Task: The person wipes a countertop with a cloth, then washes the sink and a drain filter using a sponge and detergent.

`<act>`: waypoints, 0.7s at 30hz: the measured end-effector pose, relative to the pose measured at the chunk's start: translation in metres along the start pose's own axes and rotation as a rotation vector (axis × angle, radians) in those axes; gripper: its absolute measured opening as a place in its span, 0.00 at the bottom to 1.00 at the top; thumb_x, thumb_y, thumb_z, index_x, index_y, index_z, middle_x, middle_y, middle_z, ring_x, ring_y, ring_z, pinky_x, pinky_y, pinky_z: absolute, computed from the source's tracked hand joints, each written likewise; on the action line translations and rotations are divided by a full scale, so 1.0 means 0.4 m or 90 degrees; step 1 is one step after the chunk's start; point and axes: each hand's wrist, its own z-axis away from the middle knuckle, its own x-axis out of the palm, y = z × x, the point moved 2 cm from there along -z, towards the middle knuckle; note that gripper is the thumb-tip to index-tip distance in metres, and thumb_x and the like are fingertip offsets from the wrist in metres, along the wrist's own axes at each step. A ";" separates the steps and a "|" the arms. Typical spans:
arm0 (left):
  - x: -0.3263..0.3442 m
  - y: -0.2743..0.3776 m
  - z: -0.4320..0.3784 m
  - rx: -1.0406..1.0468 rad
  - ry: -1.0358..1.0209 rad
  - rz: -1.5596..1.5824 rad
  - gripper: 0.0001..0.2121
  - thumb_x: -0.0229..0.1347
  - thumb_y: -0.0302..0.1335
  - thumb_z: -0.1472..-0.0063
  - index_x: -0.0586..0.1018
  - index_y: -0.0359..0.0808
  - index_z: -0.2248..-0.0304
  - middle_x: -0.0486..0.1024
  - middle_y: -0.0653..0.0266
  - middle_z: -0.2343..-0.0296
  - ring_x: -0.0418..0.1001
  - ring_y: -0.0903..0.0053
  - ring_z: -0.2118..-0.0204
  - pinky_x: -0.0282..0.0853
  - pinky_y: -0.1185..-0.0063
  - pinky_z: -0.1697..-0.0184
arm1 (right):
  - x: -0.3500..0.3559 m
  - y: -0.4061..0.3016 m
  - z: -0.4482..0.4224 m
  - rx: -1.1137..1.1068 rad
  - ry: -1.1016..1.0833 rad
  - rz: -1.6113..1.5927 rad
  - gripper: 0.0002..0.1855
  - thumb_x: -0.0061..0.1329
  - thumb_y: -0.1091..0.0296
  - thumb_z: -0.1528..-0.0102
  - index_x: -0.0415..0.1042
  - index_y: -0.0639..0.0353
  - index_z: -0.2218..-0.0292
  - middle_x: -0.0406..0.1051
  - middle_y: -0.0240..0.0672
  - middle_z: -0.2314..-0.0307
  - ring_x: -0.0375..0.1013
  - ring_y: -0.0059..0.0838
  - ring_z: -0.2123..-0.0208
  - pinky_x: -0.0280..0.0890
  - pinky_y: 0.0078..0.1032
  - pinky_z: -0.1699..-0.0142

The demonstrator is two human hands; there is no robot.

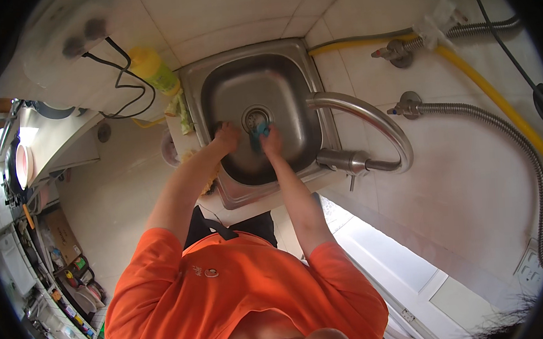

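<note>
A stainless steel sink (288, 140) lies before me, with a round drain strainer (252, 118) in its floor. My right hand (272, 141) grips a blue cloth (256, 140) beside the drain; the cloth is slightly blurred. Close to the sink's left wall is my left hand (227, 138). Something dark shows by its fingertips, but whether the hand holds it is unclear. The curved steel faucet (385, 116) arches along the right side, its spout end over the sink's right rim.
A yellow bottle (153, 72) stands at the back left, near a green-and-white cloth (183, 112). A yellowish scrubber (210, 180) sits by the sink's left edge. Black cables (128, 80) hang at left. A yellow hose (485, 84) and metal flexible hoses (482, 114) run along the right wall.
</note>
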 end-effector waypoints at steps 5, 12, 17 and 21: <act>-0.017 -0.003 0.007 -0.015 -0.036 -0.009 0.18 0.49 0.29 0.55 0.68 0.37 0.61 0.56 0.53 0.57 0.51 0.62 0.51 0.55 0.71 0.53 | -0.066 0.028 -0.019 0.083 -0.003 -0.151 0.19 0.46 0.72 0.64 0.64 0.65 0.65 0.66 0.43 0.71 0.66 0.36 0.69 0.59 0.26 0.64; 0.068 -0.057 -0.101 0.064 0.143 0.330 0.16 0.45 0.38 0.49 0.69 0.38 0.63 0.61 0.56 0.59 0.58 0.63 0.56 0.54 0.68 0.54 | -0.139 -0.059 0.006 0.149 -0.077 -0.516 0.17 0.43 0.74 0.62 0.65 0.64 0.66 0.65 0.33 0.73 0.63 0.25 0.70 0.57 0.19 0.65; -0.150 0.141 0.080 0.003 -0.274 1.519 0.18 0.42 0.43 0.46 0.67 0.39 0.63 0.66 0.61 0.64 0.62 0.67 0.61 0.58 0.70 0.57 | -0.187 -0.095 0.040 0.016 -0.012 -0.527 0.17 0.44 0.73 0.62 0.64 0.63 0.66 0.64 0.36 0.73 0.62 0.26 0.70 0.56 0.20 0.63; -0.116 0.132 0.029 0.132 -0.149 1.776 0.16 0.41 0.42 0.46 0.67 0.38 0.66 0.68 0.63 0.69 0.64 0.72 0.64 0.61 0.74 0.60 | -0.182 -0.173 0.075 -0.262 0.082 -0.170 0.20 0.46 0.64 0.57 0.60 0.62 0.63 0.58 0.40 0.64 0.59 0.30 0.64 0.54 0.24 0.59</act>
